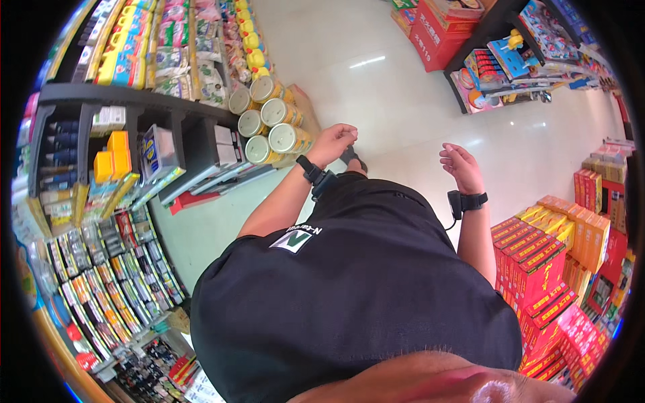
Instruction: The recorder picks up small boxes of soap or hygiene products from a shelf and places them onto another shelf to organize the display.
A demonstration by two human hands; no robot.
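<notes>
My left hand (332, 143) hangs in front of my body with its fingers loosely curled and nothing in it. It is near several round lidded tubs (289, 137) standing by the shelf end, and I cannot tell that it touches them. My right hand (460, 166) is held out on the other side over the pale floor, its fingers slightly bent and apart, holding nothing. Each wrist wears a black strap with a small device. One shoe (348, 155) shows below my left hand.
Dark shelves (146, 98) with yellow bottles and bagged goods stand at the left. Stacked red boxes (534, 257) rise close beside my right forearm. A red cabinet (428, 38) and a display rack (496, 65) stand ahead on the shiny tiled floor (388, 95).
</notes>
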